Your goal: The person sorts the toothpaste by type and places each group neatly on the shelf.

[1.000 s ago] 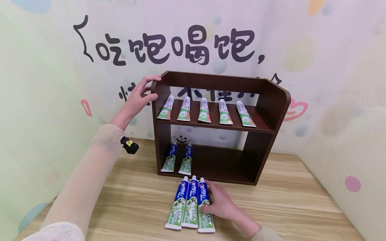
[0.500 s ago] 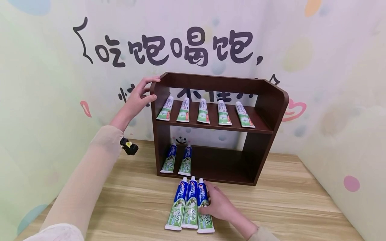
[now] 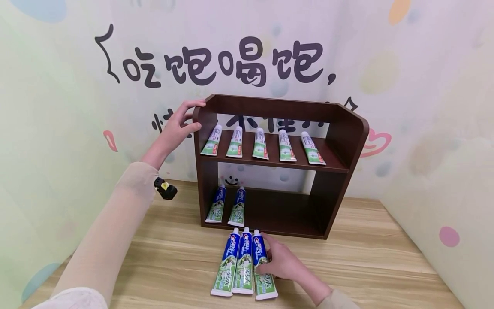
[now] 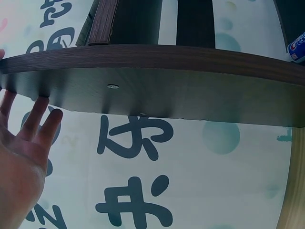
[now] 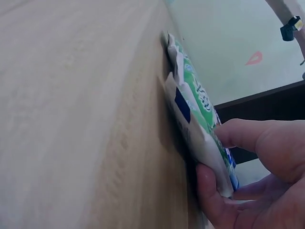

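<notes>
In the head view my left hand (image 3: 179, 127) holds the top left corner of a dark brown two-tier shelf (image 3: 270, 103). Several fingertips (image 4: 40, 107) touch its side panel in the left wrist view. My right hand (image 3: 283, 261) grips the rightmost toothpaste tube (image 3: 266, 285) of three blue and green ones in front of the shelf. In the right wrist view the thumb (image 5: 238, 133) lies on that tube and a finger is at its lower edge. The middle tube (image 3: 244, 274) and left tube (image 3: 224, 274) lie close beside it.
Several white and green toothpaste tubes (image 3: 260, 143) stand in a row on the upper tier. Two blue and green tubes (image 3: 236, 210) lean at the left of the lower tier. The wooden table (image 3: 370, 253) meets a patterned wall (image 3: 417, 128) behind.
The bottom end of the rightmost tube has swung slightly right, apart from the middle tube, in my right hand. My left hand stays on the shelf. The head view has shifted a little.
</notes>
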A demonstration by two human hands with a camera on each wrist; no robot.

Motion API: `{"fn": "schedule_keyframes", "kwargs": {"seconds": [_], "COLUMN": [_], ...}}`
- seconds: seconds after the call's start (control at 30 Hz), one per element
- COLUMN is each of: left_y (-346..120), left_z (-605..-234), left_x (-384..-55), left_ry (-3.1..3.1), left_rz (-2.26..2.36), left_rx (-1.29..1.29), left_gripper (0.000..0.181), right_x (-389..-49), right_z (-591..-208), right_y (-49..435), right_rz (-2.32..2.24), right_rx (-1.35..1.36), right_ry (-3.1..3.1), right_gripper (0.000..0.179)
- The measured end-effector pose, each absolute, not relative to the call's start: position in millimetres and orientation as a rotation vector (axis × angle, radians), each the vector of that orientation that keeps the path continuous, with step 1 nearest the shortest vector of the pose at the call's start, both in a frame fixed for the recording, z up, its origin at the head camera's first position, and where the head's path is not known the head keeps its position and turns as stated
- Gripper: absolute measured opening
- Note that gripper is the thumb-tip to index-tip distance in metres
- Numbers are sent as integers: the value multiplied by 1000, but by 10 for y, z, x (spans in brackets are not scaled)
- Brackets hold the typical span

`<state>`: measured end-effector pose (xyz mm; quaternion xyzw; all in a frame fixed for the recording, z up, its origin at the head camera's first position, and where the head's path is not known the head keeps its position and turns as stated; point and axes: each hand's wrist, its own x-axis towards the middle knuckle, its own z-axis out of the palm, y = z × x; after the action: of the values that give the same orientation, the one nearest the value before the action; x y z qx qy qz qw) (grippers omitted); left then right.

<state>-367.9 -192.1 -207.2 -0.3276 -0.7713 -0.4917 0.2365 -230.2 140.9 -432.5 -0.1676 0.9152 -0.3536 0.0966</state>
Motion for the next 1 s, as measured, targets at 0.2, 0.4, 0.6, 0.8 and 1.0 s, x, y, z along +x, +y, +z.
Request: {"fn": "schedule_keyframes", "kwargs": {"seconds": [0.2, 0.4, 0.6, 0.8, 1.0], "left_y": [-1925, -1927, -1912, -1910, -1909], "left_z": [-2071, -2075, -2075, -2082, -2083], "left_x": [-3675, -3678, -3661, -3666, -3663], "left_ry": [-2128, -2137, -2142, -2140, -2131], "left_rz": [-1356, -1359, -1375, -1381, -1377], "left_rx": [-860, -850, -841, -839, -844], "left_gripper": [48, 48, 48, 49, 49], "right_x": [-2348, -2389, -2407, -2397, -2399], "right_z": [-4280, -4271, -4296, -4284, -4257], "right_y": [1480, 1535, 1584, 1612, 1624], "right_rz": [-1045, -1123, -1190, -1207, -1246], "right_rx": [-506, -440, -425, -393, -390], "right_ry": [2656, 2520, 2448, 2426, 2407], "right_gripper": [91, 83, 80, 77, 77]}}
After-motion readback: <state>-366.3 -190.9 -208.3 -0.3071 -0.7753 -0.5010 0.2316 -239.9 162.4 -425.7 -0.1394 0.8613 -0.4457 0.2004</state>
